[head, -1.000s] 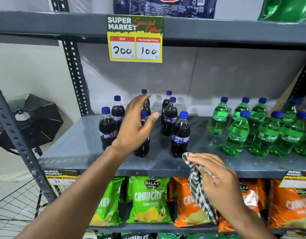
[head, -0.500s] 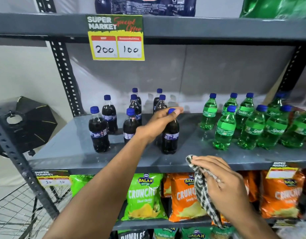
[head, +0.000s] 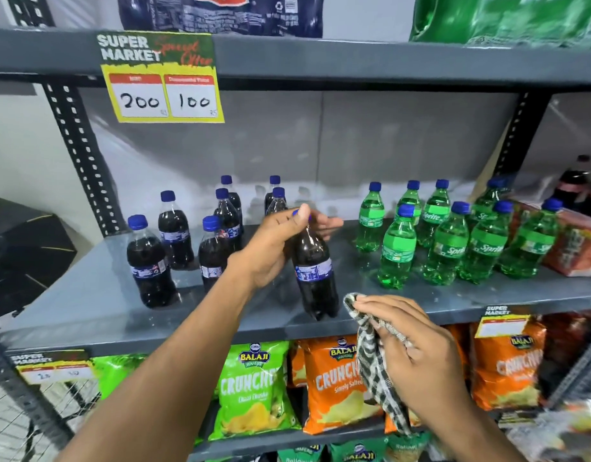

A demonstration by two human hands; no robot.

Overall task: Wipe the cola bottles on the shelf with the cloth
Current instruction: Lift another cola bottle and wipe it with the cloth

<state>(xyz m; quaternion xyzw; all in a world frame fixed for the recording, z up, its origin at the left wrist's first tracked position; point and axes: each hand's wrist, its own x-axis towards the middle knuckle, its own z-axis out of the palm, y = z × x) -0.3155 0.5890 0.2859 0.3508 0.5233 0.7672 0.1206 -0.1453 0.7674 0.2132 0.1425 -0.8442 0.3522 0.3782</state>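
Observation:
Several dark cola bottles with blue caps stand on the left half of the grey metal shelf. My left hand is closed around the neck and shoulder of the front cola bottle, which tilts toward me near the shelf's front edge. Just right of and below that bottle, my right hand grips a black-and-white checked cloth that hangs down in front of the shelf edge. The cloth is close to the bottle's base but apart from it.
Several green Sprite bottles stand on the right half of the same shelf. An orange packet lies at the far right. Chip bags fill the shelf below. A price sign hangs from the upper shelf. A perforated black upright stands at left.
My left hand went from reaching over the bottles to gripping the front cola bottle and pulling it forward and tilted. The cloth hand stayed near the shelf's front edge.

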